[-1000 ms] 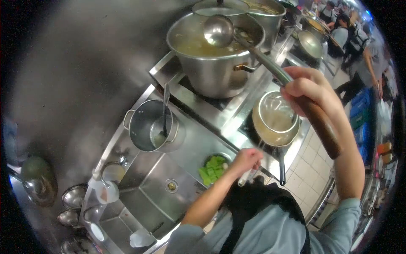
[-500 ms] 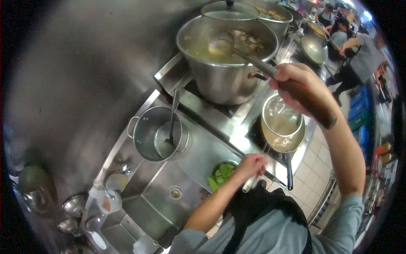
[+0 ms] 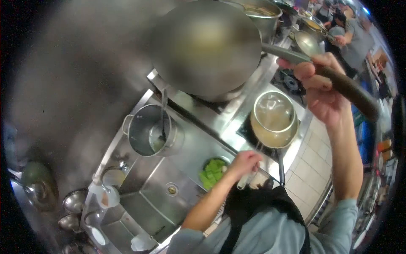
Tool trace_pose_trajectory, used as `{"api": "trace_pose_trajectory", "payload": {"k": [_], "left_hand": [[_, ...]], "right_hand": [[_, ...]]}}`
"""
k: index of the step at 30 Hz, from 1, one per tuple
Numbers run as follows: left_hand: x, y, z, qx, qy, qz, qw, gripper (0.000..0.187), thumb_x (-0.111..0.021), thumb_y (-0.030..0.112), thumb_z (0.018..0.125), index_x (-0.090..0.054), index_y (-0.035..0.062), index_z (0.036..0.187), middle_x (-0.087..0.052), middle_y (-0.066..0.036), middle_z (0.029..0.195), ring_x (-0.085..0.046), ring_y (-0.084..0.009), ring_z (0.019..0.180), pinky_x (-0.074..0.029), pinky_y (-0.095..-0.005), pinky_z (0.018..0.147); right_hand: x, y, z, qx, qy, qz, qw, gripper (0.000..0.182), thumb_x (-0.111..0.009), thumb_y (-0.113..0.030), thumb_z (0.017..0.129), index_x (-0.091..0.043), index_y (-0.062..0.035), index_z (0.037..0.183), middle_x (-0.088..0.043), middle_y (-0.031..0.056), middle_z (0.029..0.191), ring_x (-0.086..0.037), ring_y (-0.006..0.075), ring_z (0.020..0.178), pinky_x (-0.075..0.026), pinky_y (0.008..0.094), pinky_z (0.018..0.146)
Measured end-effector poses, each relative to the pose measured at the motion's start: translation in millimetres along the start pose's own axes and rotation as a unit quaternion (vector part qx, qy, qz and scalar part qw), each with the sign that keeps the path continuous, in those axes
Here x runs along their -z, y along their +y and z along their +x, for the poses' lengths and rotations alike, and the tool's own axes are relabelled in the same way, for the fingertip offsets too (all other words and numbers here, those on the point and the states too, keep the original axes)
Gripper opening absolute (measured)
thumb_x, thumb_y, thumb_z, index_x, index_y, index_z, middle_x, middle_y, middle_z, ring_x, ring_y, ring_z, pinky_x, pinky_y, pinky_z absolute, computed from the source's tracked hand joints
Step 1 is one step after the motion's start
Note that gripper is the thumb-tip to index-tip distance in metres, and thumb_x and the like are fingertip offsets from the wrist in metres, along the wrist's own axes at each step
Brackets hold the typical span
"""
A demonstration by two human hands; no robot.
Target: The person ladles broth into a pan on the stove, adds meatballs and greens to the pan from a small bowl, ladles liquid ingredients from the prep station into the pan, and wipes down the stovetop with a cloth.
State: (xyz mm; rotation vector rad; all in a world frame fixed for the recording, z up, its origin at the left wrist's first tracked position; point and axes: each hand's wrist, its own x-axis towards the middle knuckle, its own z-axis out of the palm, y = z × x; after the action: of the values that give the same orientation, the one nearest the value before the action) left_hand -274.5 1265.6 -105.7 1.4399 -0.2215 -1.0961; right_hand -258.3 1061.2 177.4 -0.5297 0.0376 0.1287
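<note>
Above stove (image 3: 237, 122): large ladle (image 3: 207, 44), round steel bowl, dull underside blurred and close to lens, hiding big stockpot behind. Right hand (image 3: 319, 91) wrapped tight round its long dark handle. Right of stove centre: small saucepan (image 3: 272, 122) of pale broth, wire strainer seated inside. Left hand (image 3: 245, 163) curled round strainer's light handle at stove front edge. Just left of that hand: bowl of green vegetable pieces (image 3: 212, 171). Further left: steel pot (image 3: 148, 131) with spoon, sink (image 3: 148, 199) below. Other people far beyond stove, top right.
</note>
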Motion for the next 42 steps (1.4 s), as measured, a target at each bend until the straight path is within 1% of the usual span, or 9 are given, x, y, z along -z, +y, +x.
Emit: {"api": "trace_pose_trajectory", "payload": {"k": [4,6,10,16,19,24,32,38,42], "left_hand": [[-36,-3,2,0.01,0.039,-0.039,0.998,0.022,-0.063,0.023,0.093,-0.066,0.0017,0.088,-0.062,-0.004,0.069,-0.058,-0.0101,0.056,-0.046,-0.025,0.047],[-53,-9,9,0.015,0.062,-0.04,0.997,0.019,-0.064,0.02,0.092,-0.066,0.0015,0.088,-0.062,-0.003,0.069,-0.056,-0.0093,0.055,-0.044,-0.0248,0.046],[-92,-13,11,0.031,0.112,-0.088,0.989,0.019,-0.064,0.019,0.091,-0.067,0.0009,0.093,-0.062,-0.004,0.073,-0.056,-0.011,0.057,-0.046,-0.0248,0.051],[-135,-32,16,0.037,0.147,-0.096,0.984,0.019,-0.065,0.02,0.09,-0.066,0.0005,0.09,-0.061,-0.004,0.072,-0.054,-0.011,0.055,-0.045,-0.0255,0.05],[-147,-38,17,0.023,0.144,-0.126,0.981,0.02,-0.065,0.019,0.09,-0.066,-0.0003,0.09,-0.062,-0.004,0.072,-0.054,-0.0114,0.055,-0.044,-0.0254,0.049],[-146,-47,33,0.016,0.137,-0.13,0.982,0.017,-0.064,0.016,0.09,-0.066,-0.0011,0.089,-0.062,-0.005,0.072,-0.055,-0.0118,0.056,-0.044,-0.0262,0.048],[-139,-39,39,0.024,0.126,-0.111,0.985,0.016,-0.063,0.015,0.091,-0.065,-0.0007,0.088,-0.061,-0.004,0.071,-0.055,-0.011,0.057,-0.044,-0.026,0.048],[-130,-31,27,-0.012,0.107,-0.117,0.987,0.019,-0.061,0.017,0.094,-0.065,-0.0012,0.09,-0.062,-0.005,0.072,-0.057,-0.0115,0.057,-0.044,-0.0253,0.045],[-121,-27,20,-0.02,0.105,-0.121,0.987,0.018,-0.062,0.016,0.093,-0.066,-0.0018,0.091,-0.062,-0.005,0.071,-0.056,-0.0122,0.053,-0.044,-0.026,0.045]], "right_hand": [[12,-34,-60,-0.003,-0.032,0.022,0.999,0.063,-0.046,-0.02,0.098,-0.022,0.0288,0.13,-0.057,0.0173,0.089,-0.056,0.0151,0.051,-0.047,0.0186,0.034],[27,-54,-90,-0.024,-0.097,-0.014,0.995,0.063,-0.039,-0.015,0.099,-0.005,0.021,0.139,-0.058,0.0191,0.086,-0.062,0.0182,0.058,-0.054,0.02,0.04],[54,-83,-152,-0.031,-0.089,-0.025,0.995,0.064,-0.04,-0.011,0.098,-0.004,0.021,0.14,-0.061,0.0201,0.086,-0.065,0.0187,0.058,-0.056,0.0205,0.038],[126,-100,-214,-0.054,0.073,-0.068,0.994,0.052,-0.043,-0.025,0.093,-0.044,0.0173,0.124,-0.058,0.0122,0.08,-0.056,0.013,0.046,-0.044,0.0216,0.027],[143,-74,-232,-0.056,0.206,-0.38,0.9,0.046,-0.057,-0.031,0.083,-0.058,0.0053,0.111,-0.058,0.0064,0.077,-0.048,0.0071,0.048,-0.032,0.0204,0.035],[213,-18,-244,-0.065,0.313,-0.415,0.852,0.055,-0.066,-0.023,0.074,-0.056,0.0082,0.119,-0.06,0.0075,0.081,-0.055,0.014,0.06,-0.044,0.0273,0.051],[205,-7,-270,-0.068,0.249,-0.554,0.791,0.061,-0.066,-0.008,0.076,-0.049,0.0085,0.132,-0.061,0.0064,0.084,-0.058,0.0117,0.065,-0.047,0.0263,0.056],[147,-47,-228,0.036,0.2,-0.483,0.852,0.07,-0.06,-0.003,0.067,-0.048,0.0074,0.136,-0.062,0.0098,0.076,-0.055,0.0134,0.05,-0.046,0.0256,0.042],[86,-51,-159,0.109,0.141,-0.498,0.849,0.069,-0.063,-0.02,0.063,-0.055,0.0078,0.126,-0.061,0.0061,0.069,-0.051,0.0094,0.041,-0.04,0.0205,0.033]]}}
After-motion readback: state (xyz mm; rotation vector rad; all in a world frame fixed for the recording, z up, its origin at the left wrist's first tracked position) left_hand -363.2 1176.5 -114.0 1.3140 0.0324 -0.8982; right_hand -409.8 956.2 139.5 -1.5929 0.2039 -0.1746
